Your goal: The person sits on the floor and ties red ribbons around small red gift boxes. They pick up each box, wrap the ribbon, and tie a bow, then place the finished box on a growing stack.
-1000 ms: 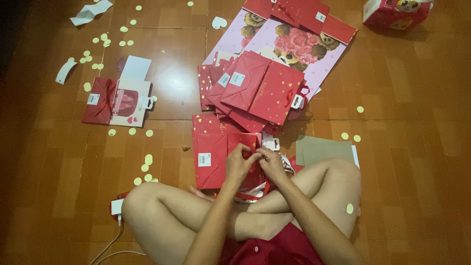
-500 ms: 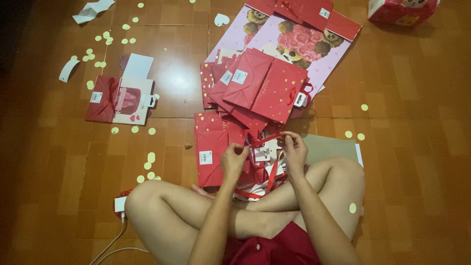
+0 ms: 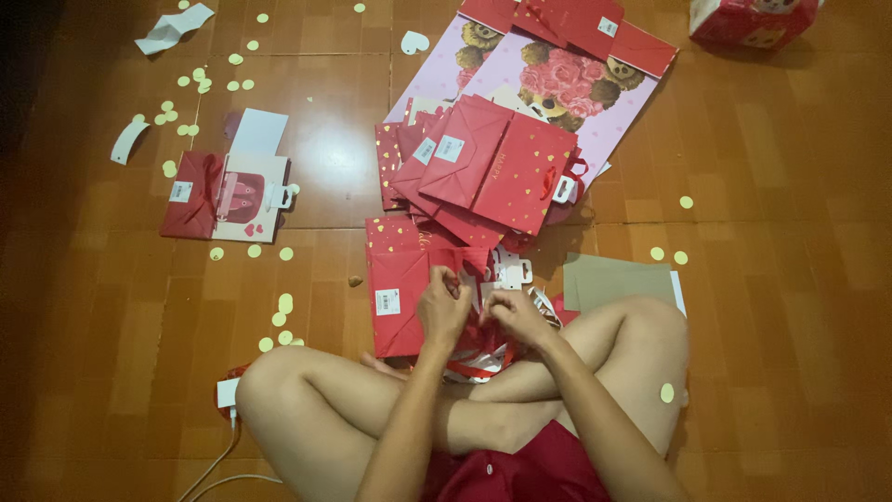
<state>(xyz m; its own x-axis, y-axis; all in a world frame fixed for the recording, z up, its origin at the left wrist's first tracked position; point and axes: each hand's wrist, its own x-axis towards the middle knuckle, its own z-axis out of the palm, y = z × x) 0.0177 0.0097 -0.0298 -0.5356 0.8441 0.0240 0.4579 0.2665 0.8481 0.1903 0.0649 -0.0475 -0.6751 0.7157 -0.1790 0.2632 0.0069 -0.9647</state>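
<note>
Sitting cross-legged on the wooden floor (image 3: 139,353), both forearms are stretched forward and the left hand (image 3: 442,307) and right hand (image 3: 514,316) are brought close together. A red ribbon (image 3: 483,367) and white tags (image 3: 513,271) lie under the curled fingers; what is pinched cannot be told. A flat red gift bag (image 3: 398,288) with a white rectangular label (image 3: 387,301) lies just left of them. A fanned pile of red bags (image 3: 483,167) rests beyond, on a pink bag (image 3: 595,84)
</note>
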